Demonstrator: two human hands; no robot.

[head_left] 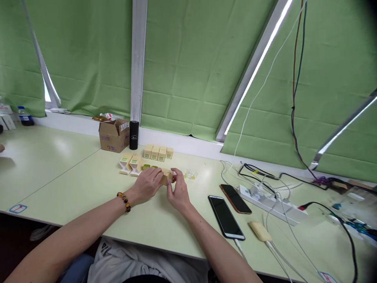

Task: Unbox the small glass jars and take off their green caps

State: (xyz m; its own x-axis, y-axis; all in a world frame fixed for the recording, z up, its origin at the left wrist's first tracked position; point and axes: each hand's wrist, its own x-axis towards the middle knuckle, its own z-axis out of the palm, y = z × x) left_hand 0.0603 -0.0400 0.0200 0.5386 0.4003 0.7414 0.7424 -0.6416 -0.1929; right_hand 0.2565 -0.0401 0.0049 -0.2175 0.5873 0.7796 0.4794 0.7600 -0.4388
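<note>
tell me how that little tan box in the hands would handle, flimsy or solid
The small tan box, held between the left hand and right hand, looks like thin carton, so probably light and easily dented. Its flat faces suggest it would slide, not roll. The matching boxes stand upright steadily.

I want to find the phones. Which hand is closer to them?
Right. The right hand is just left of the phones; the left hand is farther left, on the small box.

A pale green table (73,184) carries a cardboard box (113,135) and small cream boxes (158,152) near its far edge. Two phones (226,216) and a power strip (272,202) lie toward its right end.
</note>
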